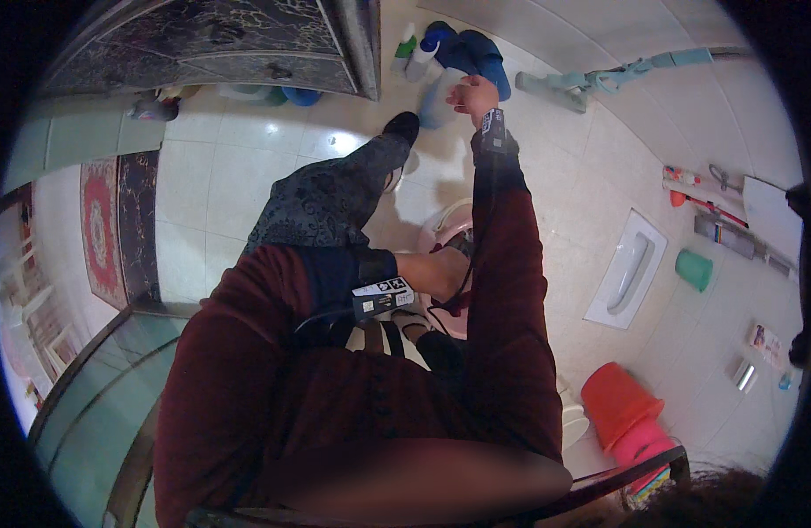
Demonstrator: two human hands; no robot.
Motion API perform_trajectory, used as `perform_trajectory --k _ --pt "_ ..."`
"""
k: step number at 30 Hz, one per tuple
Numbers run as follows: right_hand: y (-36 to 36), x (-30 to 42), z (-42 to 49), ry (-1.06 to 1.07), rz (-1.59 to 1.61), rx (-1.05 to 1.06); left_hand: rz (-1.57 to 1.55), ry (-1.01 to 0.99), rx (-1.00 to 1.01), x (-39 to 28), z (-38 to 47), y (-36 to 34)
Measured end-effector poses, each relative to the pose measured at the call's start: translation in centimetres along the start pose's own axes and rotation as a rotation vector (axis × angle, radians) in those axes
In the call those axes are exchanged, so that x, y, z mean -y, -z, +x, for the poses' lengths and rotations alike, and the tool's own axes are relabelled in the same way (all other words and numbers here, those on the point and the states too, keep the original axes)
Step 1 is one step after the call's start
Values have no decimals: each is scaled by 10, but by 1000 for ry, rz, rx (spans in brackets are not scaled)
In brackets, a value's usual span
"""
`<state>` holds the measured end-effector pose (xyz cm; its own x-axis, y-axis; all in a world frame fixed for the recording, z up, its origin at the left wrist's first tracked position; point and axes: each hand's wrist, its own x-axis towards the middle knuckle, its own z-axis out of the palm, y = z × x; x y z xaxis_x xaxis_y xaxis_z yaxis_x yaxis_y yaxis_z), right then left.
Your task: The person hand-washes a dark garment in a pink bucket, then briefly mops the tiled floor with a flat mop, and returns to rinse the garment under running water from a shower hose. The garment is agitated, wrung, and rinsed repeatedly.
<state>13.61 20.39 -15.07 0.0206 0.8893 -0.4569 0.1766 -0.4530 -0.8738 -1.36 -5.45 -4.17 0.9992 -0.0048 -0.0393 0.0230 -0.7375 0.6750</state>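
Note:
My right hand [474, 96] is stretched far forward, its curled fingers at the upper end of a pale blue, translucent container [438, 102] on the floor; whether they grip it cannot be told. My left hand [448, 270] is lowered over a pink plastic basin [455, 322]. Dark red and dark cloth [459, 305] lies in the basin beside this hand. The right sleeve covers part of the basin and the left fingers, so their hold is hidden. Two bottles, one with a green part [404, 53] and one white with a blue top [422, 59], stand beyond the right hand.
Blue footwear [491, 59] and a light blue floor-tool head [564, 91] are by the wall. A squat toilet [628, 270], green bin [694, 269] and red bucket [620, 406] are at the right. A dark cabinet [266, 46] stands upper left; a glass surface [101, 389] lies lower left.

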Motion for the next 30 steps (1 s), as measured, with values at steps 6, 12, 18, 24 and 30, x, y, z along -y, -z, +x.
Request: perform_trajectory --k 6,12,18,24,30 --pt "70 15 -49 58 -47 -90 -93 130 98 -9 14 15" --pt "210 -40 -177 -35 99 -308 -51 112 112 1 13 10" --pt "257 -129 -330 -48 98 -552 -86 199 300 -9 21 23" --pt "225 -246 -353 -340 125 -542 -47 317 495 -12 17 35" --pt "209 -331 -267 -181 -616 -525 9 349 531 -3 11 28"
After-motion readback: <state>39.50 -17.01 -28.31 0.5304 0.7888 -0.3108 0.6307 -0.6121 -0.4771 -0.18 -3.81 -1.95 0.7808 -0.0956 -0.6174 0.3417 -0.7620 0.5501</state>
